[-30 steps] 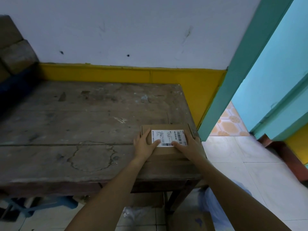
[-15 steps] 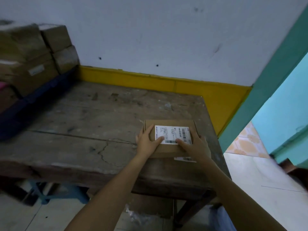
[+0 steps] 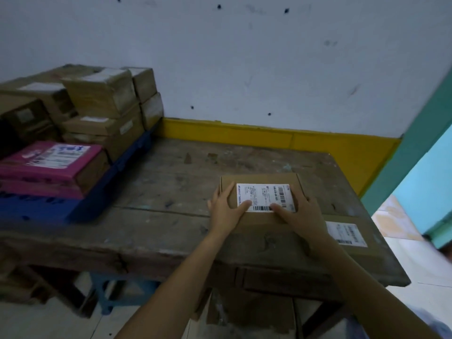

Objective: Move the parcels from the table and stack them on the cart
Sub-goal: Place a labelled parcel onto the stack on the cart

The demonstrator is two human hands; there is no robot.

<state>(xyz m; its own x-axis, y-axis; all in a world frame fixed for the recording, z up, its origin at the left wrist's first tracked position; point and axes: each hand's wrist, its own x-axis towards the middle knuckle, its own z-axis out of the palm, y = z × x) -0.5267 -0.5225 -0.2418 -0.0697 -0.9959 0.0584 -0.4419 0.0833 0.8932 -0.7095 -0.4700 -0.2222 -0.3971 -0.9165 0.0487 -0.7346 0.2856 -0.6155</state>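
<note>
Your view has swung left since half a second ago, so the blue cart [image 3: 102, 192] with its stacked cardboard parcels [image 3: 97, 94] and a pink parcel [image 3: 49, 162] now shows at the left end of the bench [image 3: 159, 192]. The small cardboard parcel [image 3: 259, 179] has slid off the flat parcel [image 3: 362, 255] that it covered, and that one's shipping label [image 3: 346, 233] is now bare at the bench's front right corner.

Your left hand [image 3: 226, 209] grips the small cardboard parcel's left end and your right hand [image 3: 302, 214] its right end, both thumbs laid over the top onto its white label [image 3: 265, 196]. It sits over the right half of the bench, near the front edge; whether it is clear of the wood cannot be told.

I judge the pickup is under way and the carry to the cart is next, with the flat parcel left to fetch.

Its long axis runs side to side, roughly along the bench's front edge, broad labelled face up and a barcode along the edge nearest you
</note>
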